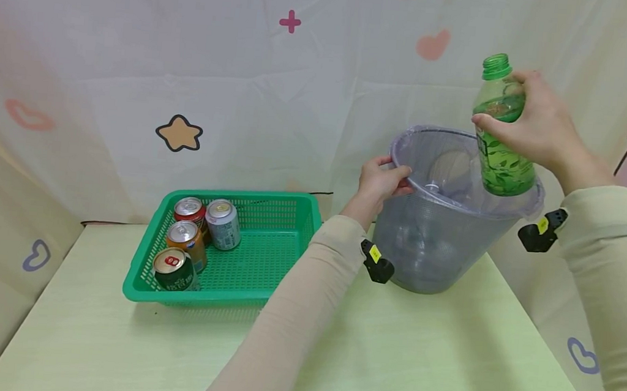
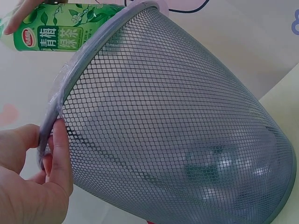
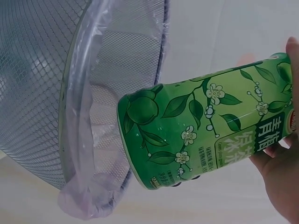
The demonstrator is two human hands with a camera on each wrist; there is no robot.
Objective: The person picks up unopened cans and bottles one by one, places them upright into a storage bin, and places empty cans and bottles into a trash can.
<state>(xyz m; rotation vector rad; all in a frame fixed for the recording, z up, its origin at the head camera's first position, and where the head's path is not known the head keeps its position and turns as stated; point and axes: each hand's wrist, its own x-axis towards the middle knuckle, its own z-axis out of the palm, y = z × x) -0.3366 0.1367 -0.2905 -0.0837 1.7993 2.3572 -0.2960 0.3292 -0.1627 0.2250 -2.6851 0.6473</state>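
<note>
A green plastic tea bottle (image 1: 502, 152) with no cap on its neck is gripped around its upper half by my right hand (image 1: 545, 125). Its base hangs over the mouth of a grey mesh wastebasket (image 1: 420, 241), bottom end lowest. Printed leaves and white blossoms cover the label, plain in the right wrist view. A thin clear plastic bag (image 3: 88, 121) lines the basket and folds over its rim. On the near left side of that rim, my left hand (image 1: 378, 182) pinches the edge between thumb and fingers. Through the mesh, something dark green (image 2: 203, 168) shows low inside, too blurred to name.
To the left on the pale green table (image 1: 179, 357) stands a green plastic basket (image 1: 222, 302) with several drink cans (image 1: 187, 244) in its left half. A printed curtain (image 1: 276, 106) hangs right behind both containers. The wastebasket stands near the table's right edge.
</note>
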